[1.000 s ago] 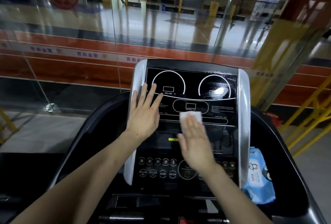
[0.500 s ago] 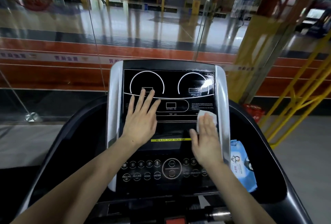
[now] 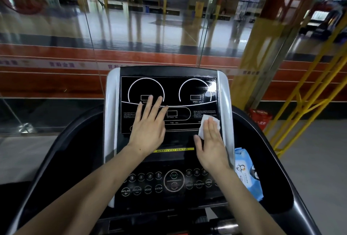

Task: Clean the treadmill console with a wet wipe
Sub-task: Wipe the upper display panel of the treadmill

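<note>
**Operator:** Report the position of each hand relative to the treadmill console (image 3: 187, 88).

**Inspector:** The left hand (image 3: 148, 133) lies flat on the left half of the console's black display panel, fingers extended and spread, palm down, grasping nothing. Its fingertips reach the lower edge of the left dial marking. The right hand (image 3: 211, 146) lies flat on the lower right area of the same panel, fingers straight and together, pressing the wet wipe (image 3: 203, 124) against the surface rather than clenching it.

**Operator:** Location of the wipe?

**Inspector:** Beneath the right fingers, at the panel's right edge, just beside the silver side trim (image 3: 224, 107). Its white upper and left portions show past the fingertips. A bright streak sits at the upper right corner of the panel; it may be moisture or glare, and the view does not settle which.

**Operator:** Other items near the console?

**Inspector:** A blue wipes pack (image 3: 247, 174) rests in the recess to the right of the console, beside the button panel (image 3: 159, 184). The yellow label strip (image 3: 172, 150) runs between the two wrists.
</note>
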